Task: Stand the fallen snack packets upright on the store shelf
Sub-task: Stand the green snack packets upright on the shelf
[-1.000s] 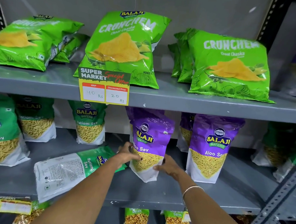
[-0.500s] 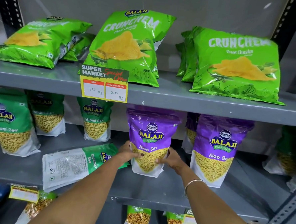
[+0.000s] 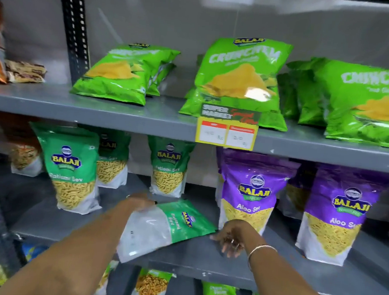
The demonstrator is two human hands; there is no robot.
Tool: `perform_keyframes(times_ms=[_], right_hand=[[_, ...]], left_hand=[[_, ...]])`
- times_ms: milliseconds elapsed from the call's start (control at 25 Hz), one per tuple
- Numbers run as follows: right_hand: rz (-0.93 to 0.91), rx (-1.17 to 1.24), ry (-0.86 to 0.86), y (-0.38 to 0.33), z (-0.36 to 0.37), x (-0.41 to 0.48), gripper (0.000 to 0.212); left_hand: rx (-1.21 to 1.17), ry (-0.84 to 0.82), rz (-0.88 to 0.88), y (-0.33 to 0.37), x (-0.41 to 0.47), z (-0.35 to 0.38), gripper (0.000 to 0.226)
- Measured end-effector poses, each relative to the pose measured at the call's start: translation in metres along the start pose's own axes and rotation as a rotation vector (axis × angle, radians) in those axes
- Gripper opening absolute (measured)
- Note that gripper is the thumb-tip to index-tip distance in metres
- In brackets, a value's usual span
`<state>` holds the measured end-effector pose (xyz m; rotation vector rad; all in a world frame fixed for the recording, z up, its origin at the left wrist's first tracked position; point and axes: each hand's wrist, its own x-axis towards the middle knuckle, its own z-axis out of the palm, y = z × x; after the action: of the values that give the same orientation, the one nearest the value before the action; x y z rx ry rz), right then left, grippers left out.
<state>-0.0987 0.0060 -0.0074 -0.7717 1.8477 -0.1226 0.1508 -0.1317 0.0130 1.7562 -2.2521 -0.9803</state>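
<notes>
A green and white Ratlami Sev packet (image 3: pixel 161 229) lies flat, back side up, on the middle shelf (image 3: pixel 205 259). My left hand (image 3: pixel 140 203) rests on its upper left edge, fingers laid over the packet. My right hand (image 3: pixel 231 237) is at the packet's right end, fingers spread, just in front of an upright purple Aloo Sev packet (image 3: pixel 250 191). Whether either hand grips the fallen packet is blurred. Green Crunchem chip bags (image 3: pixel 240 81) lean on the top shelf; one at the left (image 3: pixel 122 74) lies flat.
Upright Ratlami Sev packets (image 3: pixel 71 169) stand to the left, another Aloo Sev packet (image 3: pixel 337 213) to the right. A price tag (image 3: pixel 227 130) hangs from the upper shelf edge. A black slotted upright (image 3: pixel 75 26) and more packets below (image 3: pixel 151 286) frame the bay.
Both hands have left the purple Aloo Sev packet, which now stands upright, and moved left to the fallen Ratlami Sev packet. The view has shifted left.
</notes>
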Motion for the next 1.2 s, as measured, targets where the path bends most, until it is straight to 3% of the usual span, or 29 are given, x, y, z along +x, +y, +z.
perform_keyframes(times_ms=[120,240,320,400,440,480,600,720,880,1040,1200], right_hand=[[-0.095,0.631,0.204,-0.022,0.06,0.025,0.029],[-0.24,1.249,0.339,-0.039,0.09,0.036,0.012],[-0.314,1.425,0.355,-0.046,0.094,0.038,0.018],[-0.348,1.463,0.431,-0.051,0.092,0.033,0.016],[-0.379,1.456,0.448,-0.054,0.09,0.029,0.016],[-0.407,1.46,0.451,-0.06,0.086,0.022,0.017],[-0.529,1.377,0.492,-0.093,0.072,-0.013,0.022],[-0.582,1.231,0.647,-0.131,0.053,-0.039,0.004],[-0.693,1.123,0.69,-0.165,0.035,-0.051,0.009],[-0.791,1.035,0.739,-0.18,0.034,-0.044,0.012],[-0.813,1.03,0.651,-0.167,0.036,-0.036,0.012]], left_hand=[[0.05,-0.151,0.007,-0.044,0.014,-0.025,0.02],[-0.262,-0.292,-0.065,-0.07,0.024,-0.025,0.056],[-0.404,-0.491,-0.107,-0.081,0.027,-0.024,0.08],[-0.436,-0.605,-0.081,-0.089,0.031,-0.028,0.051],[-0.46,-0.6,-0.077,-0.093,0.031,-0.031,0.029],[-0.463,-0.585,-0.076,-0.093,0.027,-0.038,0.022],[-0.393,-0.582,0.002,-0.09,0.015,-0.056,0.033],[-0.437,-0.549,0.073,-0.084,0.016,-0.066,0.023],[-0.556,-0.31,0.132,-0.072,0.032,-0.051,0.031],[-0.587,-0.053,0.128,-0.064,0.047,-0.018,0.056],[-0.534,0.052,0.125,-0.065,0.051,-0.002,0.061]])
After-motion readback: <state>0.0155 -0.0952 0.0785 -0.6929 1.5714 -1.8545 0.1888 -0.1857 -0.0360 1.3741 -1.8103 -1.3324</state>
